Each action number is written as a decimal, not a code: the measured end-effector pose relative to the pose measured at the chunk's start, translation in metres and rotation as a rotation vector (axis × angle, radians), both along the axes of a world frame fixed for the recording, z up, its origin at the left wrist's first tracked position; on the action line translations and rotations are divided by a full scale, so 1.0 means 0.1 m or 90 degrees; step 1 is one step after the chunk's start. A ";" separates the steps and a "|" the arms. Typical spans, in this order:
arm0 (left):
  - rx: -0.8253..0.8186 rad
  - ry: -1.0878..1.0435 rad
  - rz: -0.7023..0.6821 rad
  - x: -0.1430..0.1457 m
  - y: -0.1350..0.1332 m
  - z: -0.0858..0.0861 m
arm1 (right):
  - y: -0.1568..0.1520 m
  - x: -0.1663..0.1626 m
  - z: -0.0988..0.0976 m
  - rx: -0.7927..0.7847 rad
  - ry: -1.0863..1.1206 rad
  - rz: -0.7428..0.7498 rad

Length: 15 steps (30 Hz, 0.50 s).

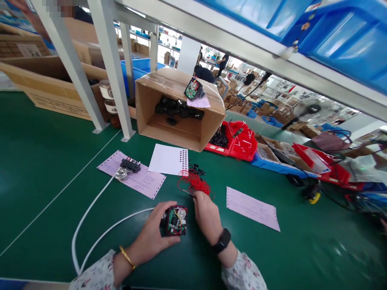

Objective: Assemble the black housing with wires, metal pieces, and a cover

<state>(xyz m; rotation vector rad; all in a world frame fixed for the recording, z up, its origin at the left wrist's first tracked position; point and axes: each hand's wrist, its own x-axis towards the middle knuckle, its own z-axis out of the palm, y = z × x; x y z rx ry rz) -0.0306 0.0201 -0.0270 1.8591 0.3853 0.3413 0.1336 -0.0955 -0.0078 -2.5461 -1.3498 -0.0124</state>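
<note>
So I've got the little circuit-board module (177, 220) sitting in my left hand (152, 235), open side with the board and wires facing up. It's right between my two hands, just left of my right wrist and below the red wire pile (198, 185). My left thumb runs along its lower edge and the fingers wrap the upper side, so that hand is only spread about as wide as the module. My right hand (208, 215) is curled into a pinch on a thin tool (188, 193), tip poking out up and left at the edge of the wires. Can't tell if I'm pinching any wire too. Both forearms come in from the bottom, left one angled right, right one angled left, knuckles up.

Room-wise: green tabletop (308, 249) stretches off to my right past the pink sheet (253, 209). On the left, a white cable (90, 205) loops by my sleeve and runs up to my fingers, so that side's tighter. Ahead, past the wires, the cardboard box (172, 128) and red bin (243, 141) wall things off, with a shelf post (105, 68) over left.
</note>
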 end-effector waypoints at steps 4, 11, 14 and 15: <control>-0.017 0.005 0.005 0.01 0.00 0.03 | -0.05 0.38 0.13 0.176 0.081 -0.110; -0.036 0.005 0.024 0.03 0.00 0.02 | 0.85 1.20 0.15 0.080 0.120 -0.118; -0.043 -0.006 0.045 0.04 0.01 -0.04 | 1.42 1.33 0.14 0.006 0.118 -0.061; -0.044 -0.015 0.051 0.05 0.01 -0.06 | 1.58 1.34 0.15 -0.019 0.112 -0.040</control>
